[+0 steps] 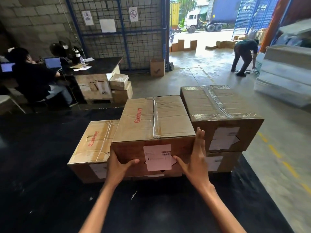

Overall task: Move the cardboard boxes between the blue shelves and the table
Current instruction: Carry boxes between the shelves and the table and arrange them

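Head view takes in a broad black surface (42, 165) that fills the lower frame and carries a cluster of brown cardboard boxes. At the right stands the largest pile, a tape-wrapped brown box (217, 101) sitting squarely on another box (222, 163) of which only the front shows. Left of it, low on the surface, lies a flat creased box with red lettering (94, 142). Between them is the central brown box with a taped seam and a white barcode label (151, 121), resting on a lower box (168, 174) that is mostly hidden. Both hands grip this central box: the left hand (119, 167) is curled around its lower front left corner with the thumb on the front face, and the right hand (195, 155) is pressed flat along its right side, fingers pointing up. The box appears either just set down or about to be lifted; which one cannot be told. The blue shelves are not in view. A lift would call for a firm, level squeeze and clearance past the taller stack just beside it.
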A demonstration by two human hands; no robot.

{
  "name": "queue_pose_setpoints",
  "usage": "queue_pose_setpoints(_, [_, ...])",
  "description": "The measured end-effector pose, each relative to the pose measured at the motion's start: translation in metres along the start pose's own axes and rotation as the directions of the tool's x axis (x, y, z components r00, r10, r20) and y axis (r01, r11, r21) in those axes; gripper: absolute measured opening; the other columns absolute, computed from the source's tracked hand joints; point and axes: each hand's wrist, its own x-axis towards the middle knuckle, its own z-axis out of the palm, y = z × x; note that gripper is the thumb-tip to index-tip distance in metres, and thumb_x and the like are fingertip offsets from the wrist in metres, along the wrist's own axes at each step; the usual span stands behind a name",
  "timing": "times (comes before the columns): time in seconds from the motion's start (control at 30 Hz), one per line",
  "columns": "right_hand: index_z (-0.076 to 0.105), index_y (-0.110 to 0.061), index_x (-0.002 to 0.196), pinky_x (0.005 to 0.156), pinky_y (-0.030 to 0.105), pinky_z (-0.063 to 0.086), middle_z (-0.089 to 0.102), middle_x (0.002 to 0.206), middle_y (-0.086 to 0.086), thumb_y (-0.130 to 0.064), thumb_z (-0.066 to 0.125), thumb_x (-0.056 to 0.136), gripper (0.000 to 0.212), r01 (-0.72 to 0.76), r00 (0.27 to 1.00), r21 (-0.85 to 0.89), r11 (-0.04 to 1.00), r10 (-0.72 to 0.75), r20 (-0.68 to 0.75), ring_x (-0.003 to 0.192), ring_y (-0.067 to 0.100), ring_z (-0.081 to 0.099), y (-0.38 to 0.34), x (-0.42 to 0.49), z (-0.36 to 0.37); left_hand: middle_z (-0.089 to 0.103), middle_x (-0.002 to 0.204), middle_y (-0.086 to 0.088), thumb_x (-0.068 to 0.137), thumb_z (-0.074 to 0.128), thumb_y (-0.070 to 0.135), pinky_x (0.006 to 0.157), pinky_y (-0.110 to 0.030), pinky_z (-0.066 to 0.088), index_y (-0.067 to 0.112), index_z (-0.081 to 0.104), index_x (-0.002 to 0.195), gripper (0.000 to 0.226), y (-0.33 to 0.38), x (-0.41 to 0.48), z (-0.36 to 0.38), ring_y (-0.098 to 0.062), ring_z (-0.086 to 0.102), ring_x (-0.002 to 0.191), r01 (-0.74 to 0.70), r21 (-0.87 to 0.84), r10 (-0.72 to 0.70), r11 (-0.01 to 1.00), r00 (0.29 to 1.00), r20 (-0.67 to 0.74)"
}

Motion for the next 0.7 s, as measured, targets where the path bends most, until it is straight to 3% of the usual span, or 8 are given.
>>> queue_pose_setpoints(0.1, [-0.001,-0.003,0.161,0.126,0.058,0.006,-0.012,0.17,0.017,-0.044,0.086,0.076,0.129,0.106,0.994,-0.219,0.97,-0.111,-0.01,0.156,0.039,-0.008,0.008,0.01,0.008,0.058,0.131,0.002,0.058,0.097,0.01,0.105,-0.024,0.044,0.026,0.041,0.129,0.092,-0.01,0.011,0.008,-0.009,0.057,0.121,0.016,0.029,-0.015,0.999,0.999,-0.028])
queue_pose_setpoints(0.17, [0.005,-0.005,0.162,0.126,0.058,-0.001,-0.012,0.168,0.023,-0.053,0.083,0.076,0.126,0.134,0.99,-0.307,0.942,-0.144,-0.008,0.155,0.044,-0.008,0.013,0.018,0.011,0.056,0.134,0.002,0.057,0.097,0.014,0.111,-0.036,0.042,0.027,0.04,0.13,0.093,-0.016,0.019,0.012,-0.015,0.053,0.128,0.008,0.045,-0.007,0.999,0.999,-0.034])
queue_pose_setpoints(0.37, [0.017,-0.01,0.162,0.123,0.066,0.002,-0.006,0.168,0.026,-0.064,0.075,0.08,0.114,0.222,0.974,-0.452,0.864,-0.218,0.062,0.155,0.046,-0.006,0.032,0.05,0.016,0.056,0.134,0.006,0.058,0.097,0.018,0.107,-0.026,0.04,0.016,0.037,0.146,0.107,-0.02,0.043,0.023,-0.009,0.052,0.128,-0.014,0.019,0.015,1.0,0.999,-0.028])
queue_pose_setpoints(0.57, [0.017,-0.006,0.162,0.119,0.072,0.001,0.0,0.167,0.03,-0.066,0.074,0.077,0.118,0.232,0.97,-0.596,0.768,-0.229,0.082,0.154,0.048,-0.001,0.037,0.071,0.02,0.05,0.135,0.009,0.064,0.095,0.015,0.103,-0.016,0.037,0.015,0.034,0.149,0.104,-0.016,0.057,0.036,-0.006,0.046,0.129,-0.027,0.025,0.028,0.999,0.998,-0.057])
queue_pose_setpoints(0.7, [0.026,-0.006,0.159,0.12,0.07,0.005,0.006,0.169,0.023,-0.058,0.081,0.075,0.114,0.251,0.968,-0.585,0.771,-0.217,0.129,0.157,0.04,0.0,0.039,0.082,0.024,0.049,0.137,0.007,0.066,0.094,0.017,0.105,-0.025,0.036,0.016,0.032,0.15,0.105,-0.017,0.066,0.037,-0.007,0.043,0.128,-0.022,0.061,0.025,0.998,0.998,-0.056])
